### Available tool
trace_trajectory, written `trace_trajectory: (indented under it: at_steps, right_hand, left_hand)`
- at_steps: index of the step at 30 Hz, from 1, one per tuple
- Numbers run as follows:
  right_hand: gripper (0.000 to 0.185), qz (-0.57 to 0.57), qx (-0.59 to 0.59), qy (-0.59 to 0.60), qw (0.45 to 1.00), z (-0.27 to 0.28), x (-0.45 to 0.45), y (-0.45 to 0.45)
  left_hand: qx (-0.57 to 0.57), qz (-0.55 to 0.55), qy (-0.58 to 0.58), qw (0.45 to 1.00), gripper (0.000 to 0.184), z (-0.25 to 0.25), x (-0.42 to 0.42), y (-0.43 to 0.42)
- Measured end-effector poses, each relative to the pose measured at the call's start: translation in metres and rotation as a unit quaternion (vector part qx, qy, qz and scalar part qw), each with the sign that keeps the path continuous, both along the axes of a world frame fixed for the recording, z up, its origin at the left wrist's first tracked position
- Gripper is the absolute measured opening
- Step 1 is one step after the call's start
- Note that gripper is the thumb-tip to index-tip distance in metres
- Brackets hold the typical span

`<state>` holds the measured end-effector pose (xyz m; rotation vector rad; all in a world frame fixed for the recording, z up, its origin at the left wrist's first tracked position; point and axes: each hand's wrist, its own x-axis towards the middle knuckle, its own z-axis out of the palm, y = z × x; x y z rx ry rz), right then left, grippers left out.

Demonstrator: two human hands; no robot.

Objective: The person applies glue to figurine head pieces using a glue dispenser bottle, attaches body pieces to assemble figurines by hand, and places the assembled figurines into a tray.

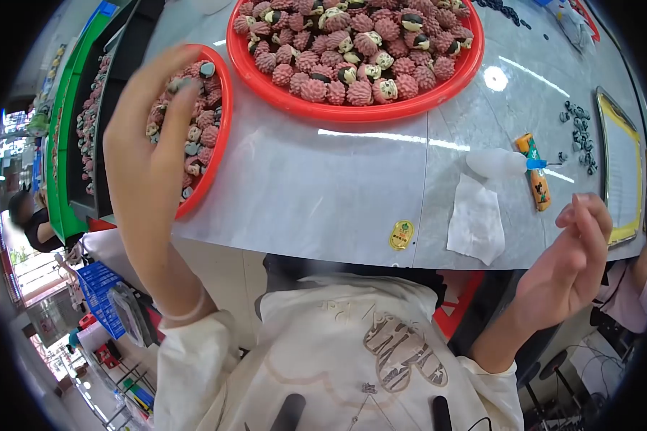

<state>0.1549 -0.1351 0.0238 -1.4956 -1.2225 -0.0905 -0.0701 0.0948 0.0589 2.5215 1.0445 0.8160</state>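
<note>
My left hand (147, 136) is raised at the left, over a smaller red tray (226, 136) of small painted figures. Its thumb and index finger are apart, and figures in pink, grey and cream show between them. My right hand (564, 266) hovers near the table's front edge at the right. Its fingers are loosely bent, the thumb stands away from them, and I see nothing held. Nearest to it are an orange-and-teal tube (533, 172), a white squeeze bottle (496, 164) with a blue needle tip, and a white paper tissue (476, 221).
A large red tray (359, 113) heaped with pink figures stands at the back. Small dark grey pieces (582, 136) lie beside a yellow-edged frame (622, 169) at the right. Green and black crates (68, 144) stand left, with a person (36, 223) beyond. A gold sticker (401, 235) marks the front edge.
</note>
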Motion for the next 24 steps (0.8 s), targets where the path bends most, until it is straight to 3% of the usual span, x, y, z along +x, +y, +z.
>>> trace_trajectory:
  at_steps: [1,3,4,6,10,13,16,17,18,19,20,22,23,24]
  right_hand:
    - [0.029,-0.013,0.015,0.044,0.999,-0.001,0.002,0.002]
    - [0.027,-0.025,0.008,0.057,0.998,-0.004,0.002,0.008]
    - [0.025,-0.040,0.003,0.070,0.997,-0.005,0.002,0.010]
    - [0.020,-0.025,0.011,0.094,0.995,-0.004,0.001,0.014]
    - [0.017,-0.066,-0.009,0.134,0.989,-0.011,0.006,0.012]
    - [0.015,-0.060,-0.045,0.164,0.984,-0.011,0.007,0.019]
    - [0.017,-0.028,-0.103,0.147,0.983,-0.010,0.002,0.032]
    - [0.020,0.015,-0.136,0.123,0.983,-0.013,0.001,0.035]
    - [0.023,0.058,-0.170,0.098,0.979,-0.015,0.001,0.037]
    - [0.024,0.071,-0.163,0.065,0.982,-0.016,0.002,0.039]
    - [0.024,0.068,-0.169,0.067,0.981,-0.016,0.001,0.037]
    - [0.033,0.075,-0.106,0.228,0.965,-0.012,-0.002,0.034]
    - [0.033,0.071,-0.113,0.230,0.964,-0.010,-0.001,0.030]
    - [0.037,0.094,-0.101,0.256,0.957,-0.007,0.001,0.025]
  left_hand:
    - [0.001,0.002,-0.002,1.000,0.024,0.002,0.010,0.004]
    - [0.011,-0.151,0.008,0.988,0.018,0.005,0.045,0.003]
    - [0.011,-0.149,0.005,0.989,0.018,0.008,0.063,-0.004]
    - [-0.038,-0.145,0.142,0.979,0.016,0.017,0.091,-0.013]
    - [-0.041,-0.126,0.149,0.980,0.012,0.014,0.100,-0.013]
    - [-0.085,-0.131,0.080,0.984,0.013,0.008,0.089,-0.012]
    - [-0.027,-0.158,0.035,0.986,0.014,-0.010,0.079,-0.014]
    - [-0.086,-0.195,-0.038,0.976,0.014,-0.010,0.076,-0.019]
    - [-0.147,-0.230,-0.111,0.956,0.015,-0.011,0.071,-0.025]
    - [-0.277,-0.252,-0.223,0.900,0.019,-0.017,0.066,-0.032]
    - [-0.283,-0.253,-0.222,0.898,0.019,-0.021,0.062,-0.041]
    - [-0.461,-0.230,-0.327,0.793,0.023,-0.028,0.062,-0.065]
    - [-0.508,-0.209,-0.356,0.756,0.028,-0.031,0.064,-0.075]
    - [-0.515,-0.208,-0.355,0.752,0.028,-0.035,0.065,-0.083]
